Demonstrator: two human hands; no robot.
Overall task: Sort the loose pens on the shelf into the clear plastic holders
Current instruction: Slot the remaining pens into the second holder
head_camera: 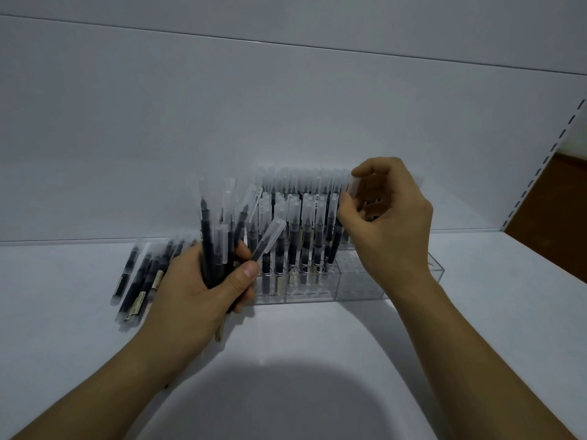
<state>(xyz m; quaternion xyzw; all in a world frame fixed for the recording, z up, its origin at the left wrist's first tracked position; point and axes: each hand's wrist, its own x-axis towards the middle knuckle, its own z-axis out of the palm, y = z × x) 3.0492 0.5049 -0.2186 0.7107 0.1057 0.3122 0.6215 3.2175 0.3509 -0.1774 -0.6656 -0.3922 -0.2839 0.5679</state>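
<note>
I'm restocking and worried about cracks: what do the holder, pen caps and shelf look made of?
Holder: clear rigid plastic, probably acrylic, glossy; pens show through its walls. Pen caps: frosted translucent plastic; dark tips show through. Shelf: smooth matte white, perhaps painted metal or laminate; cannot tell.

The boxy clear plastic holders (pixel 359 281) look glossy and smooth. The slim dark pens (pixel 305 246) wear frosted translucent plastic caps (pixel 306 208). The flat white shelf (pixel 476 312) and white back panel (pixel 222 122) appear matt and smooth.
</note>
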